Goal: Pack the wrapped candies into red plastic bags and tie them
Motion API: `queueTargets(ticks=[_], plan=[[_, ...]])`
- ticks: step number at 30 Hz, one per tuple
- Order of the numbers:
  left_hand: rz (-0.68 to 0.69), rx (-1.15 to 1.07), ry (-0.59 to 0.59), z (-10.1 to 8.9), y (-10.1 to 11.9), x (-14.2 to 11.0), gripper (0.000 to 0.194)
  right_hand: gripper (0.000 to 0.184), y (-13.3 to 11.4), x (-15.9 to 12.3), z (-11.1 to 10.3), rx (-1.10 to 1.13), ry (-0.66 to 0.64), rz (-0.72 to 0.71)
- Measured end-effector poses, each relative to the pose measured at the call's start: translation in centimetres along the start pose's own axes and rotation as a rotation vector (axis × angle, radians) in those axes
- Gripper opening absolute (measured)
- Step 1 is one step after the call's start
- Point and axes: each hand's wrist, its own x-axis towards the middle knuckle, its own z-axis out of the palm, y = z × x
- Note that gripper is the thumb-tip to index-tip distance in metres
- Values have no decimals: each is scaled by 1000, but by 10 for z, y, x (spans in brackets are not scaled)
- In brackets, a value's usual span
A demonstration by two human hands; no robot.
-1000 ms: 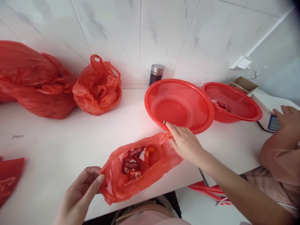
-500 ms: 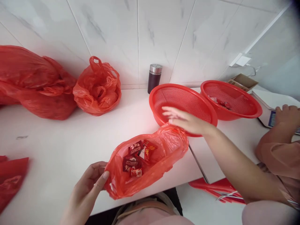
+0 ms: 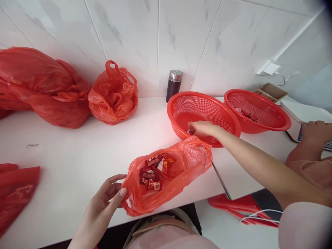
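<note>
My left hand [image 3: 103, 202] pinches the left rim of a thin red plastic bag [image 3: 178, 181], holding its mouth spread on the table. Inside the bag lie several small red and dark-red wrapped packets [image 3: 149, 174]. My right hand [image 3: 203, 128] reaches over the near rim of a red perforated basket [image 3: 225, 119], fingers curled down and closed. A small red packet [image 3: 191, 131] shows at those fingertips, mostly covered by the hand. The right end of the bag sits just below this wrist, against the basket.
A second red basket [image 3: 272, 112] with a few packets stands behind right. Beside it, a co-worker's hand [image 3: 316, 131] rests on a scale [image 3: 303, 110]. Along the wall are a dark flask [image 3: 173, 88], an open-topped red bag [image 3: 114, 100] and bulky red bags [image 3: 49, 90]. A white table [image 3: 85, 152] carries these.
My right hand, spread above the bag's end before, has dipped into the near basket and closed at a small packet. The left hand keeps its pinch on the bag.
</note>
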Motion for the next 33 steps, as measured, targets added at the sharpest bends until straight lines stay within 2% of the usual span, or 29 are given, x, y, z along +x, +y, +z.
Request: queueTargets(ticks=[1,3,5,6,7,9,10,12,14,17,19,23,26,29,31,33], plan=[[-16,4,-32,-3,-3,1,48,15,-1,-1,-8,-28,21,33],[-49,12,-107,-9,-10,2,52,20,-13,-14,-27,-15,164,49],[-65,18,-177,-15,-17,4,51,20,-38,-39,-44,76,330,-17],[-62,19,-206,-17,-19,5,47,22,-54,-53,-50,134,331,-75],[-54,15,-227,-18,-19,6,42,22,-70,-68,-53,178,285,-131],[-36,-16,-242,-17,-17,5,32,19,-100,-93,-48,204,60,-239],[-29,-45,-233,-16,-15,5,28,19,-111,-102,-41,168,-34,-298],[-18,-134,-171,-11,-8,2,25,25,-124,-111,-18,76,-132,-391],[-19,-245,-91,-7,-1,-1,24,31,-126,-110,8,-3,-171,-459],[-27,-348,-2,-2,5,-2,25,25,-124,-102,43,-94,-166,-492],[-24,-366,13,1,5,-1,26,24,-123,-95,62,-132,-118,-457],[-9,-394,13,4,1,4,25,42,-118,-84,87,-124,-94,-337],[14,-407,52,2,-4,8,23,40,-108,-81,87,-45,-114,-307],[22,-408,47,-4,-8,10,22,49,-98,-84,75,67,-80,-283],[15,-404,20,-5,-9,11,21,50,-94,-89,66,62,-50,-291],[12,-405,21,-3,-7,10,20,51,-92,-94,62,-4,-100,-322]])
